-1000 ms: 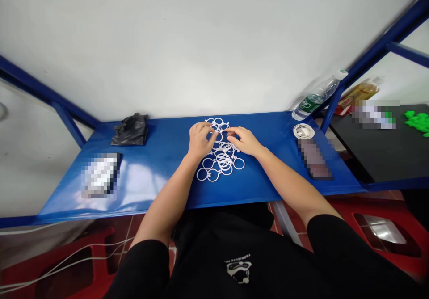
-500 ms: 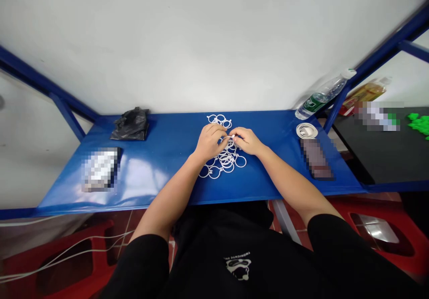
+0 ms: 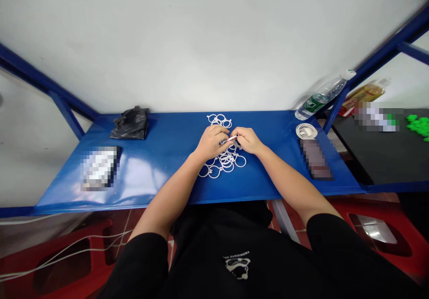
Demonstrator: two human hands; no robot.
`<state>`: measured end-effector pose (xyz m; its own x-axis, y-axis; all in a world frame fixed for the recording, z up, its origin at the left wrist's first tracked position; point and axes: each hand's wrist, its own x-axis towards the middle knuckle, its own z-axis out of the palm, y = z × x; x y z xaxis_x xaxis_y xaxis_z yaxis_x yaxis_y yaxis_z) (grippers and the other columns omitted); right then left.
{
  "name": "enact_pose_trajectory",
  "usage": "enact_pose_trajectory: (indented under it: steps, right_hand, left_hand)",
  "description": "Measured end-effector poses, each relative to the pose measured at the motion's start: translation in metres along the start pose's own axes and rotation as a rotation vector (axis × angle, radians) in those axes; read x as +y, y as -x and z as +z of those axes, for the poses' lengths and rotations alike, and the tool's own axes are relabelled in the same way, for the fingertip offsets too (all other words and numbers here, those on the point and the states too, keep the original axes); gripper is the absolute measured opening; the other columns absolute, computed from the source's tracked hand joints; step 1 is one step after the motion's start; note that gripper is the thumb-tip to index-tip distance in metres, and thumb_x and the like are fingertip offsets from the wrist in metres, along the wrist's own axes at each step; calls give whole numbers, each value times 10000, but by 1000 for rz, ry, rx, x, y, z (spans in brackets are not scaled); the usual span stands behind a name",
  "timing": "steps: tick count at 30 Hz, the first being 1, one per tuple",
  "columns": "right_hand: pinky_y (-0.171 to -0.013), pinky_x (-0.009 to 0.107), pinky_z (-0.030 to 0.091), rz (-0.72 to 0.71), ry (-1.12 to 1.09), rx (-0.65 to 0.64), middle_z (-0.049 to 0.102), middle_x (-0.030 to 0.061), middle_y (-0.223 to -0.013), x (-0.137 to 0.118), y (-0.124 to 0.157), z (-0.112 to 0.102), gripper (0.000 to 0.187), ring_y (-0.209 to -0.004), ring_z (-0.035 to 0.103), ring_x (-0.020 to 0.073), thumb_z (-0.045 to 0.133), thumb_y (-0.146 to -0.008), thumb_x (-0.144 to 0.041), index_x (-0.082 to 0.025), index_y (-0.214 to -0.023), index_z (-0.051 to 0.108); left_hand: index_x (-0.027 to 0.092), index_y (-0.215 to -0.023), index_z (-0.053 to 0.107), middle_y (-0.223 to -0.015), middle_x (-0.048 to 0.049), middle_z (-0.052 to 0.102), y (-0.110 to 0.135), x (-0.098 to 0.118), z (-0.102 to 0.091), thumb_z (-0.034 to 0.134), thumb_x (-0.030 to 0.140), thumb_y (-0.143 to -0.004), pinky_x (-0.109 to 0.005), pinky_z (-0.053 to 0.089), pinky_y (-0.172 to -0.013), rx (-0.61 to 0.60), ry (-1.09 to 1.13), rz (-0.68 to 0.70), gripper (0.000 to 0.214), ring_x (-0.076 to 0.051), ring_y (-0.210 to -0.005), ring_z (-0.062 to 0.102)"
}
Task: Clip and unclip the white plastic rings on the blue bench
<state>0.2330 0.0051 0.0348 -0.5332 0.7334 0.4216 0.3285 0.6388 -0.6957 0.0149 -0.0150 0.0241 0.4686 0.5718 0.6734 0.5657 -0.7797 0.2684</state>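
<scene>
Between my two hands is a small white ring [image 3: 232, 138], seen nearly edge-on, with a small knob at its right end. My left hand [image 3: 212, 142] pinches its left side with thumb and fingers. The fingers of my right hand [image 3: 248, 140] close on its right end. Below and under the hands lies a loose pile of white rings [image 3: 227, 160] with small clips, overlapping one another. A smaller group of white rings [image 3: 219, 119] lies just beyond my left fingers, towards the wall.
A crumpled black plastic bag [image 3: 130, 123] and a blurred-out object [image 3: 100, 167] are on the table's left. At right are a water bottle [image 3: 323, 97], a coiled white strap [image 3: 306, 131] and a blurred dark object [image 3: 315, 158]. Blue frame posts [image 3: 69, 115] flank the blue table [image 3: 161, 142].
The ring between my hands has turned and now shows more edge-on, tilted up to the right. Both hands have barely shifted; the pile lies as before.
</scene>
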Motion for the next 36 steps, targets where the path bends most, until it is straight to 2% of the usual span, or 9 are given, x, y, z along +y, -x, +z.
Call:
enact_pose_trajectory:
  steps: [4, 8, 12, 15, 18, 21, 27, 32, 36]
  right_hand:
    - [-740, 310, 508, 54, -11, 58, 757, 23, -855, -1, 0, -1, 272, -757, 673, 184, 486, -784, -120, -207, -875, 728]
    - [-786, 329, 547, 25, 7, 68, 802, 35, -1000, 0, 0, 2, 343, -825, 707, 184, 522, -793, -104, -223, -973, 788]
    - [-718, 325, 560, -6, 11, 36, 809, 30, -1110, 3, 1, 5, 439, -756, 695, 159, 518, -748, -74, -242, -1025, 813]
    - [-685, 315, 555, 16, 22, 62, 812, 29, -1085, 4, 2, 5, 433, -701, 673, 142, 533, -756, -76, -236, -1042, 817]
    - [-699, 308, 554, 40, 41, 78, 816, 31, -1032, 2, 2, 3, 348, -702, 669, 139, 561, -814, -106, -228, -1017, 816]
    - [-718, 307, 552, 57, 50, 56, 816, 30, -991, 1, 2, 2, 281, -725, 678, 146, 584, -853, -146, -229, -989, 816]
    - [-707, 319, 546, 89, 51, 36, 816, 27, -961, 2, 2, 3, 258, -701, 677, 152, 596, -865, -198, -230, -986, 821]
    - [-731, 327, 561, 97, 47, 52, 819, 32, -956, 4, 2, 3, 246, -718, 701, 159, 598, -883, -214, -229, -1005, 812]
    - [-718, 318, 568, 137, -8, 81, 818, 41, -983, 6, 3, 6, 349, -730, 724, 164, 614, -899, -240, -224, -1224, 739]
  left_hand:
    - [243, -987, 742, -1167, -81, 763, 5, -10, -4, 623, 588, -1019, -461, 500, -1039, -41, 8, -103, 367, -256, -1145, 674]
    - [230, -1209, 767, -1339, -121, 706, 13, -27, -2, 451, 540, -1097, -495, 456, -1145, -57, -70, -391, 457, -289, -1302, 607]
    - [293, -1449, 680, -1639, -101, 505, 18, -36, 3, 444, 572, -1083, -589, 306, -1271, -251, -176, -592, 517, -371, -1571, 359]
    - [343, -1447, 684, -1689, -53, 452, 16, -32, 3, 397, 594, -1087, -620, 214, -1310, -337, -205, -650, 525, -370, -1616, 286]
    - [355, -1377, 726, -1652, -31, 506, 14, -29, 2, 329, 574, -1104, -631, 192, -1313, -322, -206, -698, 529, -354, -1595, 328]
    - [343, -1255, 774, -1552, -46, 609, 17, -36, 7, 377, 552, -1094, -661, 202, -1295, -237, -197, -702, 477, -356, -1530, 417]
    - [262, -1094, 774, -1246, -156, 757, 35, -64, 28, 690, 484, -950, -770, 285, -1182, 65, -142, -526, 278, -403, -1247, 620]
    - [245, -1322, 676, -1495, -195, 635, 29, -57, 21, 679, 584, -951, -731, 306, -1191, 142, -133, -522, 503, -442, -1434, 519]
    - [258, -1415, 614, -1526, -161, 624, 16, -33, 7, 668, 509, -990, -651, 309, -1223, 160, -159, -414, 496, -387, -1432, 543]
